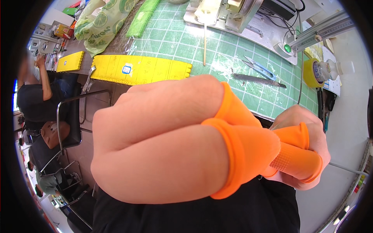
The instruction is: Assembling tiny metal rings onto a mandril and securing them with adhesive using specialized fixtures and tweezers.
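Note:
My left hand [155, 136] fills the middle of the view, close up, its fingers curled and pressed together. Orange finger cots [244, 155] cover its thumb and a finger, which point right. Beyond them, at the right, is my right hand [316, 134], also closed, with orange finger cots [297, 157] on its fingers, one with a dotted grip surface. The fingertips of both hands meet or overlap. Whatever lies between them, if anything, is hidden by the fingers. Both hands are above my dark-clothed lap, in front of the table edge.
On the green gridded mat [167, 39] lie a yellow notched strip [155, 70], a wooden stick [205, 46], blue-handled snips [264, 70] and a dark flat blade [258, 80]. A metal fixture [241, 15] stands behind; a white bottle [330, 70] is right. A seated person [33, 97] is left.

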`<action>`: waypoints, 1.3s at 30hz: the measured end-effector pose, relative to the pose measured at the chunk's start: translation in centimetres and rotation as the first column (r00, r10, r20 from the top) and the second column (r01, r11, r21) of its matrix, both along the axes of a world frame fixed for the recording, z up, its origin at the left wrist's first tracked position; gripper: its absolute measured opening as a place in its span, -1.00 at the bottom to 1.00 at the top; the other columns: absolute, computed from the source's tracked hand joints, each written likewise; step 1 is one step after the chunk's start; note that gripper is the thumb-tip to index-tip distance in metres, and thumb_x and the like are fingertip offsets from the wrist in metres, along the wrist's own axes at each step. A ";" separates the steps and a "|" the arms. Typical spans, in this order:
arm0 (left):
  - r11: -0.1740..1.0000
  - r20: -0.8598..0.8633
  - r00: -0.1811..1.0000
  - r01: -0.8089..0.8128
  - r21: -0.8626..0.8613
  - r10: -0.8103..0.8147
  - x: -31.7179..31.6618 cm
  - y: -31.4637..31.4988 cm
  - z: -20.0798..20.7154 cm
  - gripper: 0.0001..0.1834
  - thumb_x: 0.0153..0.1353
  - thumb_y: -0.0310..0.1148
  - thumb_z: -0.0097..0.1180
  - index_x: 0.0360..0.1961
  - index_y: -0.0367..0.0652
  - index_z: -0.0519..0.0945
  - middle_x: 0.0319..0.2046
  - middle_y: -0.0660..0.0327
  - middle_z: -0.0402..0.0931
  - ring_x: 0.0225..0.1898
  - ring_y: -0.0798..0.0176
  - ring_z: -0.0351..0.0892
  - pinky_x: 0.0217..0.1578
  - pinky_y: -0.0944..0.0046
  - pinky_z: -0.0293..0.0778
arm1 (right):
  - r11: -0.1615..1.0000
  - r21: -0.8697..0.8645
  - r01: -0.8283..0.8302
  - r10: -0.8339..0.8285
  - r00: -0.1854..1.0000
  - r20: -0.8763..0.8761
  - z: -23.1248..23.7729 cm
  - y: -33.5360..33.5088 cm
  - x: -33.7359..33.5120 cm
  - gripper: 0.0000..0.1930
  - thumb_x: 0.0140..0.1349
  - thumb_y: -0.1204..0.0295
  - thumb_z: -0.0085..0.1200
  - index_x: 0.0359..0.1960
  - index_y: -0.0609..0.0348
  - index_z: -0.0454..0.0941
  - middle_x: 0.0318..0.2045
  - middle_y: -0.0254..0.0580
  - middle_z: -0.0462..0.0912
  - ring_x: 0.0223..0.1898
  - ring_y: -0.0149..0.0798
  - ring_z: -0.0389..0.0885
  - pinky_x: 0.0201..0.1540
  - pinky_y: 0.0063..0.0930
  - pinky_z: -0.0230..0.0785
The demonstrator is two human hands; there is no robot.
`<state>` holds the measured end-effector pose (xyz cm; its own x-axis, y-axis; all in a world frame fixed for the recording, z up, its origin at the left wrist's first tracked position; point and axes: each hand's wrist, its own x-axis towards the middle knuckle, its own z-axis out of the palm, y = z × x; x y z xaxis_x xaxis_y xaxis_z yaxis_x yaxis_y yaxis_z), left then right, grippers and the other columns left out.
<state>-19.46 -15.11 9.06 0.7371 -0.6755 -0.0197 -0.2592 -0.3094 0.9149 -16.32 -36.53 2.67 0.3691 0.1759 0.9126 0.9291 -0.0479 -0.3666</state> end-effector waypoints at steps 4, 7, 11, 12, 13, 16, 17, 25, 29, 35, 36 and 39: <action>0.843 -0.344 0.898 -0.395 -0.364 0.273 -2.7 1.1 -4.5 -0.47 0.00 -0.43 0.58 -0.05 -0.41 0.59 -0.33 0.07 0.71 -0.44 0.31 0.68 -0.39 0.32 0.55 | 0.998 -0.036 -0.043 0.041 0.997 -0.060 -0.9 -0.1 0.3 -0.60 -0.46 0.30 0.30 -0.47 0.25 0.73 -0.66 -0.34 0.52 -0.77 -0.49 0.25 -0.72 -0.62 -0.09; 0.816 -0.383 0.900 -0.374 -0.441 0.205 -3.0 1.0 -4.6 -0.42 0.00 -0.42 0.59 -0.01 -0.47 0.57 -0.31 0.04 0.71 -0.41 0.31 0.69 -0.38 0.31 0.56 | 0.996 -0.064 -0.066 0.060 0.993 -0.097 -0.5 -0.4 0.0 -0.62 -0.41 0.33 0.35 -0.45 0.25 0.73 -0.64 -0.33 0.54 -0.75 -0.48 0.27 -0.71 -0.62 -0.05; 0.932 -0.309 0.937 -0.247 -0.265 0.160 -2.0 1.6 -3.5 -0.43 -0.02 -0.45 0.58 -0.02 -0.47 0.60 -0.32 0.04 0.71 -0.43 0.29 0.69 -0.39 0.32 0.55 | 0.990 -0.103 -0.100 0.084 0.985 -0.150 -0.3 -0.7 -0.1 -0.64 -0.36 0.36 0.42 -0.42 0.25 0.73 -0.62 -0.33 0.56 -0.74 -0.47 0.31 -0.70 -0.61 -0.01; 0.932 -0.309 0.937 -0.247 -0.265 0.160 -1.9 1.5 -3.1 -0.43 -0.02 -0.45 0.58 -0.02 -0.47 0.60 -0.32 0.04 0.71 -0.43 0.29 0.69 -0.39 0.32 0.55 | 0.990 -0.102 -0.100 0.084 0.985 -0.150 0.0 -1.0 -0.1 -0.64 -0.36 0.36 0.42 -0.42 0.25 0.73 -0.62 -0.33 0.56 -0.74 -0.47 0.31 -0.70 -0.61 -0.01; 0.897 -0.431 0.893 -0.293 -0.332 0.132 -1.9 1.5 -2.8 -0.44 -0.03 -0.46 0.58 -0.02 -0.47 0.60 -0.32 0.04 0.70 -0.44 0.28 0.69 -0.41 0.31 0.54 | 0.984 -0.123 -0.130 0.108 0.980 -0.168 0.3 -1.3 -0.1 -0.64 -0.35 0.35 0.43 -0.42 0.24 0.73 -0.61 -0.33 0.56 -0.73 -0.46 0.32 -0.70 -0.60 0.00; 0.829 -0.470 0.879 -0.321 -0.458 0.081 -1.6 1.2 -4.1 -0.45 -0.02 -0.47 0.56 -0.02 -0.48 0.61 -0.33 0.02 0.70 -0.45 0.26 0.69 -0.44 0.31 0.53 | 0.980 -0.142 -0.140 0.111 0.975 -0.195 0.2 -1.6 -0.2 -0.63 -0.35 0.32 0.46 -0.42 0.20 0.74 -0.61 -0.34 0.56 -0.73 -0.45 0.33 -0.69 -0.58 0.02; 0.800 -0.395 0.916 -0.293 -0.523 0.077 -1.4 1.0 -5.3 -0.46 -0.01 -0.47 0.55 -0.03 -0.49 0.61 -0.33 0.02 0.70 -0.46 0.25 0.69 -0.45 0.30 0.52 | 0.982 -0.141 -0.124 0.093 0.975 -0.204 0.0 -1.7 -0.3 -0.62 -0.36 0.31 0.46 -0.42 0.19 0.74 -0.61 -0.34 0.56 -0.73 -0.44 0.33 -0.68 -0.58 0.03; 0.762 -0.192 0.973 -0.220 -0.610 0.128 -1.8 1.2 -6.1 -0.51 -0.02 -0.50 0.55 -0.09 -0.47 0.61 -0.34 -0.02 0.70 -0.45 0.20 0.70 -0.45 0.29 0.52 | 0.985 -0.127 -0.113 0.086 0.977 -0.196 0.1 -1.4 -0.5 -0.62 -0.36 0.30 0.48 -0.41 0.16 0.75 -0.62 -0.36 0.54 -0.72 -0.43 0.34 -0.67 -0.56 0.05; 0.825 -0.222 0.970 -0.207 -0.527 0.102 -1.4 1.4 -4.8 -0.54 -0.06 -0.53 0.57 -0.14 -0.44 0.62 -0.32 -0.03 0.70 -0.43 0.17 0.71 -0.41 0.28 0.54 | 0.987 -0.134 -0.091 0.065 0.981 -0.183 0.1 -1.3 -0.6 -0.62 -0.35 0.31 0.48 -0.41 0.18 0.74 -0.62 -0.36 0.54 -0.72 -0.44 0.33 -0.68 -0.58 0.03; 0.840 -0.344 0.935 -0.257 -0.479 0.089 -1.1 1.5 -3.8 -0.48 -0.13 -0.58 0.59 -0.12 -0.39 0.61 -0.30 0.03 0.71 -0.40 0.20 0.72 -0.38 0.28 0.55 | 0.980 -0.153 -0.123 0.092 0.976 -0.198 0.2 -1.5 -0.4 -0.62 -0.36 0.31 0.48 -0.41 0.18 0.74 -0.62 -0.36 0.54 -0.73 -0.45 0.32 -0.68 -0.59 0.03; 0.845 -0.316 0.948 -0.189 -0.500 0.025 -0.6 1.8 -4.2 -0.48 -0.13 -0.58 0.59 -0.11 -0.39 0.60 -0.29 0.02 0.71 -0.40 0.20 0.72 -0.39 0.28 0.55 | 0.980 -0.153 -0.124 0.093 0.976 -0.198 0.2 -1.4 -0.4 -0.62 -0.36 0.31 0.48 -0.41 0.18 0.74 -0.62 -0.36 0.54 -0.73 -0.45 0.32 -0.68 -0.59 0.03; 0.842 -0.256 0.961 -0.049 -0.536 -0.107 -0.8 2.1 -4.9 -0.46 -0.12 -0.58 0.59 -0.09 -0.37 0.59 -0.26 0.02 0.71 -0.40 0.21 0.72 -0.39 0.27 0.55 | 0.988 -0.124 -0.091 0.070 0.983 -0.169 0.0 -1.2 -0.4 -0.61 -0.37 0.31 0.47 -0.41 0.19 0.74 -0.63 -0.36 0.53 -0.73 -0.45 0.32 -0.68 -0.59 0.03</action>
<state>-20.22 -13.03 4.13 0.7357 -0.6587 0.1577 0.0165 0.2501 0.9681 -16.76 -37.71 2.70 0.4914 0.3246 0.8082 0.8598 -0.0328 -0.5096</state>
